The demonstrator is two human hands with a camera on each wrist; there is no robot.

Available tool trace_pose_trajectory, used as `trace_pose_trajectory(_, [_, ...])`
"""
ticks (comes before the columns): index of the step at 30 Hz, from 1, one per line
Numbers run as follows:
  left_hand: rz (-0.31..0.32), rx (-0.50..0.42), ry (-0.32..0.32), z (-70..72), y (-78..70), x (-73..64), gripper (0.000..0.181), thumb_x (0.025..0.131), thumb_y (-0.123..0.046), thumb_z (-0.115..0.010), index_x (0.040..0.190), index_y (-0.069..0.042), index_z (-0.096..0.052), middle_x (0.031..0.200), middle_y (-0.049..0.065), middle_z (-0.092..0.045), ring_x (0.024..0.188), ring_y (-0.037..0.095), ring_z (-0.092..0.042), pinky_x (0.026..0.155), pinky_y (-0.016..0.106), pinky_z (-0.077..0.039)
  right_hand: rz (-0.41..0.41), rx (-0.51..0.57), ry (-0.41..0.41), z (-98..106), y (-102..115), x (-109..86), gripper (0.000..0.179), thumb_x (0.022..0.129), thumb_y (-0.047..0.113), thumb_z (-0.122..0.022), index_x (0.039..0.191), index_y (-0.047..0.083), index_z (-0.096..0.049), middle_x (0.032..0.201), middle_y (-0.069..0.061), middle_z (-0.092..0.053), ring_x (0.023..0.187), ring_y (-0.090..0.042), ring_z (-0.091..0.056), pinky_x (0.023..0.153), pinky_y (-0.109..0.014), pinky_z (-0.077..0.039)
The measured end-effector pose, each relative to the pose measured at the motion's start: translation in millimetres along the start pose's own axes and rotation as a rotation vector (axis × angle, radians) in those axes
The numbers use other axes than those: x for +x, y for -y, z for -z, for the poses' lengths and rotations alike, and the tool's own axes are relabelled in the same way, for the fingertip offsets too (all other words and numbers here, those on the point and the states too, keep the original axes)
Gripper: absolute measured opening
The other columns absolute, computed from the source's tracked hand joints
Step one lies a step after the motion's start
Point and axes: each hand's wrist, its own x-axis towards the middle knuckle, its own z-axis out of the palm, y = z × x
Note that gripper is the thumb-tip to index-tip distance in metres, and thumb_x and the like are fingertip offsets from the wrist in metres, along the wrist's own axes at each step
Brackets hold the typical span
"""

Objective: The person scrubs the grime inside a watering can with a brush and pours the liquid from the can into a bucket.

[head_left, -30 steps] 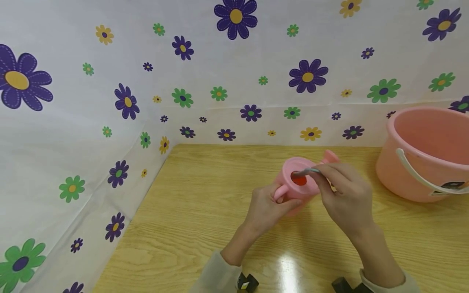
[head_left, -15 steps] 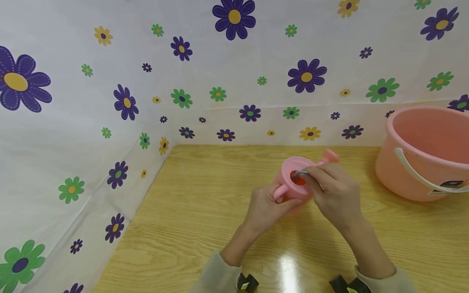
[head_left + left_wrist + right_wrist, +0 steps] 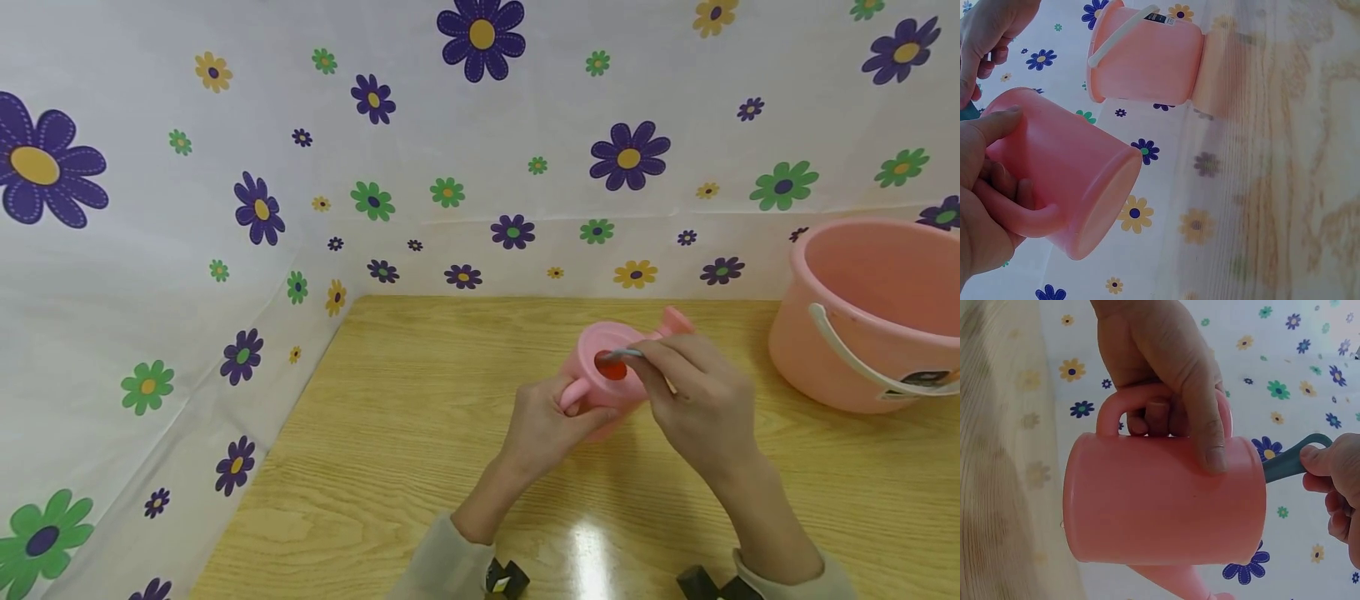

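A pink watering can (image 3: 603,400), its round top hole showing red-orange inside, is held over the wooden table. My left hand (image 3: 543,425) grips its looped handle (image 3: 1138,400), with the thumb laid along the can's side. In the head view, the spout with its flared rose (image 3: 675,321) points to the far right. My right hand (image 3: 705,404) pinches a slim teal-grey handle (image 3: 1288,464) with a looped end between thumb and fingers. The handle's other end goes into the can's top opening; its tip is hidden, so I cannot tell what kind of tool it is.
On the right of the table (image 3: 390,400) stands a large pink bucket (image 3: 832,350) with a white carrying handle (image 3: 843,354) hanging down its side. A white flower-printed sheet (image 3: 450,125) rises behind the table and along its left side.
My right hand, with the teal-grey handle, first shifts left and deeper toward the can's opening, then back right a little. The left hand and the watering can stay nearly still.
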Motion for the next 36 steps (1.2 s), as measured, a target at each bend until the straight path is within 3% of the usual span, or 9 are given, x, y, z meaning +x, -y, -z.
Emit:
trace_pose_trajectory(3, [0.001,0.002,-0.004,-0.8,-0.3,0.2,0.024,0.081,-0.013,-0.083,0.098,-0.005,-0.069,0.062,-0.004,-0.047,0.057,0.003,-0.042,0.05,0.017,-0.033,0.005,-0.002,-0.016,0,1,0.6,0.037,0.099,0.029,-0.062,0.081,-0.001,-0.075,0.073,-0.01,-0.067,0.058,-0.022,-0.054,0.054,-0.031,-0.045])
trace_pose_trajectory(6, [0.005,-0.001,-0.003,-1.3,-0.6,0.0,0.026,0.081,-0.012,-0.083,0.102,-0.004,-0.069,0.063,-0.003,-0.049,0.057,0.003,-0.042,0.051,0.017,-0.033,0.005,0.001,-0.009,-2,-1,-0.8,0.036,0.099,0.028,-0.062,0.081,-0.001,-0.075,0.073,-0.01,-0.067,0.058,-0.022,-0.054,0.054,-0.03,-0.044])
trace_pose_trajectory(12, [0.012,0.004,-0.004,-1.5,-0.8,-0.4,0.033,0.082,-0.013,-0.082,0.111,-0.003,-0.07,0.076,0.003,-0.067,0.062,0.004,-0.047,0.055,0.016,-0.038,-0.027,0.009,0.044,-9,-6,-7.6,0.038,0.1,0.03,-0.06,0.083,-0.001,-0.075,0.072,-0.01,-0.066,0.061,-0.024,-0.058,0.056,-0.035,-0.05])
trace_pose_trajectory(19, [-0.008,0.023,-0.006,-1.6,0.4,-0.4,0.033,0.082,-0.016,-0.083,0.109,-0.003,-0.07,0.064,0.002,-0.056,0.055,0.002,-0.042,0.049,0.016,-0.034,-0.017,-0.012,0.069,-8,-9,-7.9,0.039,0.101,0.03,-0.059,0.084,-0.001,-0.075,0.072,-0.009,-0.068,0.058,-0.023,-0.06,0.055,-0.034,-0.051])
trace_pose_trajectory(25, [-0.013,0.024,-0.009,-2.0,0.2,0.2,0.034,0.081,-0.012,-0.083,0.11,-0.002,-0.07,0.08,0.005,-0.071,0.059,0.002,-0.047,0.051,0.016,-0.036,-0.003,-0.017,0.033,-3,-3,-2.5,0.037,0.101,0.028,-0.06,0.082,0.0,-0.075,0.072,-0.009,-0.067,0.057,-0.021,-0.055,0.056,-0.032,-0.049])
trace_pose_trajectory(30, [-0.013,0.022,-0.001,-1.9,-0.2,0.3,0.034,0.081,-0.011,-0.083,0.111,-0.002,-0.07,0.081,0.006,-0.071,0.059,0.002,-0.047,0.052,0.015,-0.036,0.004,-0.015,0.018,-2,-1,-0.9,0.036,0.101,0.028,-0.06,0.082,0.0,-0.075,0.071,-0.008,-0.066,0.057,-0.02,-0.053,0.055,-0.031,-0.048])
trace_pose_trajectory(36, [-0.002,0.014,0.001,-2.2,-0.8,0.0,0.034,0.081,-0.016,-0.083,0.11,-0.003,-0.071,0.073,0.003,-0.066,0.058,0.003,-0.045,0.052,0.016,-0.035,-0.012,-0.036,0.076,-4,-5,-5.1,0.037,0.101,0.03,-0.059,0.084,0.001,-0.075,0.071,-0.008,-0.066,0.058,-0.022,-0.056,0.053,-0.032,-0.048])
